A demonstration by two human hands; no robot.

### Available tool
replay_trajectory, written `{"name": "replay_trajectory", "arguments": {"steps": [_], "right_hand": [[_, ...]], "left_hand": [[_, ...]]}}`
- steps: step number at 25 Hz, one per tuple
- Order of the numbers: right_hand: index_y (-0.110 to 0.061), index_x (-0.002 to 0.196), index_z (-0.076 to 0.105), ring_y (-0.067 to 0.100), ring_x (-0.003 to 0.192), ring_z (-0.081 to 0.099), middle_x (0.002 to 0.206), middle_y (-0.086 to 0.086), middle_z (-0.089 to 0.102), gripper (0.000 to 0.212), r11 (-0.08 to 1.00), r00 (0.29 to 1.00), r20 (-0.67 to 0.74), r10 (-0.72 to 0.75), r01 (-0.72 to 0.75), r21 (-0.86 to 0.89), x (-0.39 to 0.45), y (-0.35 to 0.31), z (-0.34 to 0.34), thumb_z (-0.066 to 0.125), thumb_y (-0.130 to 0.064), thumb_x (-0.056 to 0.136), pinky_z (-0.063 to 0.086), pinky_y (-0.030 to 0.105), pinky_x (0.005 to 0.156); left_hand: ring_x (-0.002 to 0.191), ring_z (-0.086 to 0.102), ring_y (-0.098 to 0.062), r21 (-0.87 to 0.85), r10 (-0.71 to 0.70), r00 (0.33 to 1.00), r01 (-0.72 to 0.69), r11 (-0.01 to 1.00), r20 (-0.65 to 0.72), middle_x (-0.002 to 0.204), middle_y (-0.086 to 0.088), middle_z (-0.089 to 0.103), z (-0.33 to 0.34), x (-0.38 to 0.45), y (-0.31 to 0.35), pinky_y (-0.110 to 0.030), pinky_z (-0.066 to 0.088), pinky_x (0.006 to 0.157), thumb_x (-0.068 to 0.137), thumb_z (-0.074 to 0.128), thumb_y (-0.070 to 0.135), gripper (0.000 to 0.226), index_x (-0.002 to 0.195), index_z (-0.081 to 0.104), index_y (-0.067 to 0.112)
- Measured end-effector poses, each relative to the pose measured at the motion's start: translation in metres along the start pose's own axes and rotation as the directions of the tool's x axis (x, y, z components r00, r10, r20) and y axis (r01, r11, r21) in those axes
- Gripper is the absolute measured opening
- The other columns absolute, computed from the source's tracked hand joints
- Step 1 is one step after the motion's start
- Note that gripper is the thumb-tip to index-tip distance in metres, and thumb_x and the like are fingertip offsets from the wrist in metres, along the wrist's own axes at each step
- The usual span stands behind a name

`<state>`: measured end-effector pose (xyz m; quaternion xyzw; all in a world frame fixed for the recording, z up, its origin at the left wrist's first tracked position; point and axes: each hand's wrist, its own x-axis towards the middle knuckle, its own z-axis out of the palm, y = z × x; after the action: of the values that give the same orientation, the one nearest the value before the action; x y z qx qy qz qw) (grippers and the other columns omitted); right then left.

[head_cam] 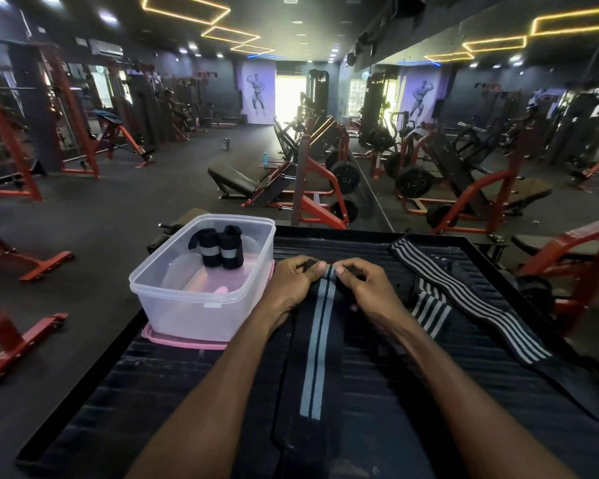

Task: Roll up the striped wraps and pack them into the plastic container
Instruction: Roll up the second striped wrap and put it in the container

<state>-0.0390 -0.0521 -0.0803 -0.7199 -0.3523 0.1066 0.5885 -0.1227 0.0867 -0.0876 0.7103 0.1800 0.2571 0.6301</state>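
Note:
A black wrap with a grey double stripe (315,357) lies lengthwise on the black ribbed platform (173,385), running towards me. My left hand (291,281) and my right hand (367,288) pinch its far end, where a small roll has formed between thumbs and fingers. A clear plastic container (173,295) stands to the left of my hands, touching distance away. Two rolled black wraps (218,248) with grey bands stand upright inside it at the back. A longer wrap with several thin grey stripes (464,299) lies unrolled to the right.
The container rests on its pink lid (184,340). The platform has a raised rim along its far and right edges (474,243). Gym machines, benches and weight plates fill the dark floor beyond, with a mirror wall to the right.

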Motion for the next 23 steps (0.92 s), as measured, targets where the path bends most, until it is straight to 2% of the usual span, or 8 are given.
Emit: {"name": "replay_trajectory", "arguments": {"steps": [3, 6, 7, 11, 13, 16, 19, 23], "right_hand": [[-0.010, 0.102, 0.070, 0.006, 0.090, 0.061, 0.097, -0.002, 0.069, 0.011, 0.994, 0.997, -0.014, -0.072, 0.071, -0.087, 0.002, 0.002, -0.002, 0.061, -0.009, 0.097, 0.045, 0.017, 0.078], [-0.017, 0.098, 0.069, 0.009, 0.098, 0.062, 0.099, -0.004, 0.070, 0.013, 0.990, 0.993, -0.037, -0.109, 0.105, -0.096, 0.002, 0.005, -0.005, 0.064, -0.006, 0.094, 0.045, 0.018, 0.086], [-0.017, 0.098, 0.069, 0.010, 0.098, 0.062, 0.100, -0.004, 0.070, 0.012, 0.990, 0.994, -0.035, -0.104, 0.100, -0.099, 0.002, 0.005, -0.004, 0.065, -0.007, 0.093, 0.045, 0.020, 0.087], [-0.012, 0.101, 0.070, 0.005, 0.081, 0.060, 0.088, -0.008, 0.066, 0.009, 0.998, 1.000, 0.029, 0.003, -0.001, -0.061, 0.002, 0.006, 0.000, 0.064, -0.016, 0.096, 0.043, 0.019, 0.070], [-0.012, 0.098, 0.071, 0.005, 0.081, 0.061, 0.086, -0.008, 0.068, 0.009, 0.994, 1.000, 0.020, -0.020, 0.022, -0.109, 0.003, 0.007, -0.001, 0.063, -0.015, 0.096, 0.044, 0.019, 0.074], [-0.016, 0.094, 0.073, 0.007, 0.091, 0.066, 0.092, -0.008, 0.072, 0.008, 0.985, 0.995, -0.023, -0.093, 0.089, -0.150, 0.003, 0.008, -0.005, 0.067, -0.010, 0.092, 0.048, 0.025, 0.086], [-0.021, 0.093, 0.072, 0.009, 0.097, 0.067, 0.095, -0.009, 0.073, 0.014, 0.983, 0.991, -0.043, -0.126, 0.119, -0.136, 0.002, 0.010, -0.006, 0.071, -0.008, 0.087, 0.050, 0.028, 0.091], [-0.015, 0.100, 0.071, 0.013, 0.093, 0.066, 0.097, -0.003, 0.071, 0.008, 0.998, 0.999, 0.004, -0.040, 0.040, -0.048, 0.001, 0.005, -0.006, 0.068, -0.016, 0.093, 0.050, 0.029, 0.084]], "left_hand": [[0.092, 0.070, -0.017, 0.016, 0.017, 0.999, -0.018, 1.000, 0.027, 0.095, -0.003, 0.076, 0.001, -0.001, 0.001, -0.032, 0.054, 0.087, 0.091, 0.069, 0.025, 0.019, 0.099, 0.074, 0.009], [0.091, 0.070, -0.023, 0.131, -0.074, 0.995, 0.064, 0.989, 0.068, 0.094, -0.007, 0.076, 0.002, -0.003, 0.003, -0.036, 0.056, 0.074, 0.087, 0.062, 0.056, 0.054, 0.101, 0.070, 0.004], [0.092, 0.071, -0.025, 0.171, -0.073, 0.995, 0.060, 0.983, 0.072, 0.095, -0.009, 0.076, 0.001, -0.003, 0.002, -0.040, 0.058, 0.078, 0.084, 0.061, 0.061, 0.058, 0.100, 0.070, 0.006], [0.093, 0.072, -0.022, 0.159, -0.033, 0.998, 0.022, 0.987, 0.061, 0.093, -0.004, 0.077, -0.003, -0.004, 0.006, -0.047, 0.055, 0.094, 0.089, 0.067, 0.036, 0.023, 0.098, 0.073, 0.016], [0.095, 0.072, -0.022, 0.153, -0.026, 0.998, 0.016, 0.988, 0.064, 0.095, -0.006, 0.076, -0.002, -0.007, 0.009, -0.044, 0.055, 0.095, 0.092, 0.067, 0.025, 0.014, 0.099, 0.073, 0.015], [0.097, 0.071, -0.020, 0.088, -0.076, 0.990, 0.066, 0.994, 0.116, 0.099, -0.006, 0.076, 0.001, -0.009, 0.007, -0.040, 0.057, 0.090, 0.091, 0.067, 0.039, 0.026, 0.101, 0.073, 0.016], [0.088, 0.072, -0.021, 0.165, -0.125, 0.980, 0.099, 0.981, 0.157, 0.095, -0.005, 0.077, 0.000, -0.009, 0.009, -0.039, 0.057, 0.076, 0.088, 0.061, 0.056, 0.048, 0.101, 0.072, 0.012], [0.093, 0.072, -0.021, 0.195, -0.057, 0.995, 0.040, 0.980, 0.079, 0.094, -0.003, 0.076, -0.003, -0.007, 0.010, -0.046, 0.055, 0.093, 0.092, 0.063, 0.036, 0.023, 0.095, 0.070, 0.015]]}}
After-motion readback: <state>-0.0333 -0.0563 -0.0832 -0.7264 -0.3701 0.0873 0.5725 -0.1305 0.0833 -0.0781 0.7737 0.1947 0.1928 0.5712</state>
